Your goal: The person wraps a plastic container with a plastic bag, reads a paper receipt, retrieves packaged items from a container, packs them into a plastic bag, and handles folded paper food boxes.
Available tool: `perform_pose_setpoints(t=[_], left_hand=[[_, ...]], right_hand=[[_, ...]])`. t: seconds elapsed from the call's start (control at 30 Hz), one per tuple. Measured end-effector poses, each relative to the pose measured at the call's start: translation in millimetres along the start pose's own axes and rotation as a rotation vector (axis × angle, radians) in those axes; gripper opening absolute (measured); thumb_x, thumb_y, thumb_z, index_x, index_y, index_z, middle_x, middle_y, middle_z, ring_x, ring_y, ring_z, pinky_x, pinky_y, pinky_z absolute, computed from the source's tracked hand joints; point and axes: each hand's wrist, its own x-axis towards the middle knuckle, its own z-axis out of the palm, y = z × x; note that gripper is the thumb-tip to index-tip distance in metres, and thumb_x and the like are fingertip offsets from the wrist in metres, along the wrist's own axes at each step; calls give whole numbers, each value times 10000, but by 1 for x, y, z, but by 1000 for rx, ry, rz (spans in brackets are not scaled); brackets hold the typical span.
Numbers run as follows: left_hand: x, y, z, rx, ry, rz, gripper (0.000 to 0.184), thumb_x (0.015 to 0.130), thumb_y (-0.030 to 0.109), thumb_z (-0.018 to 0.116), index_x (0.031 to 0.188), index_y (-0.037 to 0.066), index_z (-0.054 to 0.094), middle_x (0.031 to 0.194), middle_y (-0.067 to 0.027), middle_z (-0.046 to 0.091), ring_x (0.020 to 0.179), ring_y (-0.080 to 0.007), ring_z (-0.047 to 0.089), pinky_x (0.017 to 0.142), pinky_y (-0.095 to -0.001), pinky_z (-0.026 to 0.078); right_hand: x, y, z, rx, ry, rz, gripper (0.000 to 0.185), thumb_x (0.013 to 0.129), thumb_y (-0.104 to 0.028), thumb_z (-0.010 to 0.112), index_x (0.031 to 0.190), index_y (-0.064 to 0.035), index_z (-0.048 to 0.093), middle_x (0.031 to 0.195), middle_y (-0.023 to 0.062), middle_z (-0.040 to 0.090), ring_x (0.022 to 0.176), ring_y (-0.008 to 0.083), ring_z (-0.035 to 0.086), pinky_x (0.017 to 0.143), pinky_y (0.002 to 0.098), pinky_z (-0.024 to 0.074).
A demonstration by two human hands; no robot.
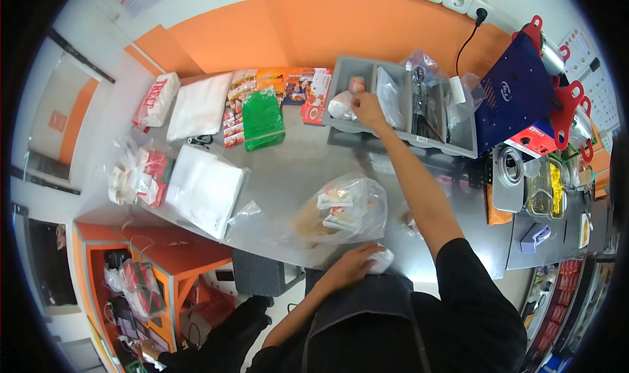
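Note:
My right hand [369, 109] reaches into the left compartment of a grey divided tray [403, 132], its fingers closed. Beside the fingertips are a white plastic-wrapped bundle [341, 106] and a small orange-and-white item [356, 85]; what the fingers grip, if anything, is hidden. Low at the counter's front edge, my left hand [350, 265] is wrapped round a small white bundle [381, 260], whose kind is not clear. Just beyond it lies a clear plastic bag [368, 206] with white-and-orange packets [338, 210] inside.
White plastic sheets [204, 188], a green packet [263, 119] and printed leaflets [239, 101] lie on the steel counter [298, 157] to the left. Black utensils [422, 104] fill another tray compartment. A blue panel [517, 88] stands at right. Another person's hand [147, 350] shows at lower left.

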Motion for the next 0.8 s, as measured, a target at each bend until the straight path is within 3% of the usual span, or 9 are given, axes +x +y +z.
perform_pose_setpoints(t=[0.03,0.17,0.23,0.33,0.47,0.53,0.67,0.73,0.8], left_hand=[[-5,34,-13,-8,2,-13,385,893,79,661,1274,67,609,1170,-194,659,1116,-376,615,925,-415,501],[-19,107,-61,148,620,-111,279,899,10,617,1176,30,638,1175,-207,612,1000,-388,635,859,-421,511],[-6,123,-90,205,778,-231,241,892,2,614,1131,3,648,1135,-218,614,978,-413,629,837,-430,503],[3,96,-108,406,776,-188,181,889,4,617,1067,-17,640,977,-191,624,872,-374,638,740,-406,504],[7,80,-116,396,689,-201,200,879,-4,614,1077,-30,624,1000,-207,622,895,-403,623,782,-411,497],[7,80,-119,345,646,-209,200,901,-11,594,1100,-28,607,1045,-210,634,879,-362,650,756,-410,510],[2,58,-123,293,574,-253,244,925,-27,562,1168,-17,585,1121,-202,640,875,-313,677,753,-379,547],[-4,48,-125,78,488,-207,284,939,-39,543,1218,-1,573,1185,-180,625,873,-280,687,772,-336,577],[-1,64,-130,47,477,-254,310,930,-44,553,1235,4,569,1198,-168,617,889,-282,687,795,-324,580]], right_hand=[[-3,-4,-2,-17,44,13,121,763,-134,726,827,-32,740,793,196,706,739,352,690,697,402,548],[-6,-38,-32,-33,133,-21,115,785,-95,678,773,19,695,884,216,702,813,389,680,746,451,535],[-3,-45,-42,-13,253,-231,129,821,-90,668,790,31,701,883,237,691,787,396,677,744,446,540],[-3,-66,-57,211,313,-5,135,841,-86,663,840,40,711,937,255,685,860,384,675,797,448,534],[0,-70,-63,287,288,33,195,837,-124,686,895,62,707,961,253,688,885,381,676,826,442,535],[1,-56,-43,-38,237,-338,230,832,-158,695,910,58,705,946,246,694,846,398,677,813,438,546],[-16,-37,-16,-233,52,-486,260,856,-190,690,975,40,702,856,197,713,777,406,673,787,454,535],[-17,-41,-12,-104,-125,-47,244,857,-161,659,1015,22,690,856,219,697,787,403,672,777,469,526],[1,-30,-14,-89,-40,-94,238,866,-154,636,1025,16,683,848,233,686,789,399,674,763,468,524]])
